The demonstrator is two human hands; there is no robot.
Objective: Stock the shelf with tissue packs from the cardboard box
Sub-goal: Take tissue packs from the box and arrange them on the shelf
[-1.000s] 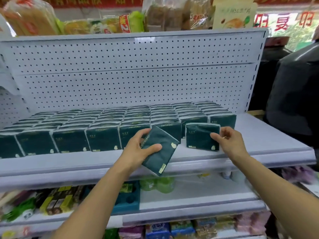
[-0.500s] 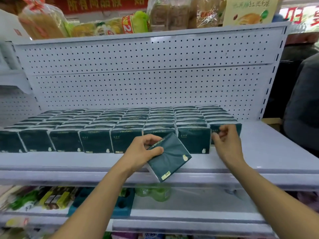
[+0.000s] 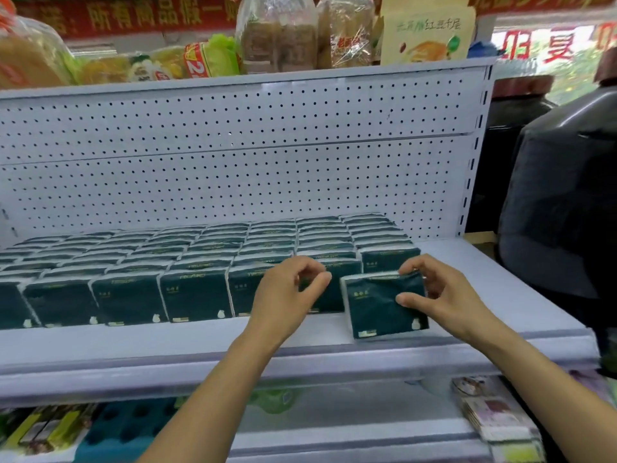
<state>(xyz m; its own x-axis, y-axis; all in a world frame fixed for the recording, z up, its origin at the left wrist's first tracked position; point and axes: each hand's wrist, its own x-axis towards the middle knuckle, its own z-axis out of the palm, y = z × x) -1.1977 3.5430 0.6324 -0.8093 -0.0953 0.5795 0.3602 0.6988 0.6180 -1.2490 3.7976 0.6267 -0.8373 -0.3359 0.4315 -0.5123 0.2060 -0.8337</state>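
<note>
Dark green tissue packs (image 3: 193,297) stand in several rows on the white shelf (image 3: 500,295), filling its left and middle. One more tissue pack (image 3: 374,312) stands slightly tilted at the right end of the front row, near the shelf's front edge. My right hand (image 3: 444,295) holds it, thumb on its front face and fingers over its top right corner. My left hand (image 3: 287,292) hovers just left of it, in front of the neighbouring front-row pack, fingers loosely curled and holding nothing. The cardboard box is out of view.
A perforated white back panel (image 3: 233,182) rises behind the packs. Bagged bread and snacks (image 3: 277,31) sit on the shelf above. Bare shelf lies right of the packs. A large dark object (image 3: 567,195) stands at the right. Lower shelves hold assorted goods (image 3: 494,409).
The pack my left hand held has passed to my right hand and now stands on the shelf at the front row's right end. My left hand has let go.
</note>
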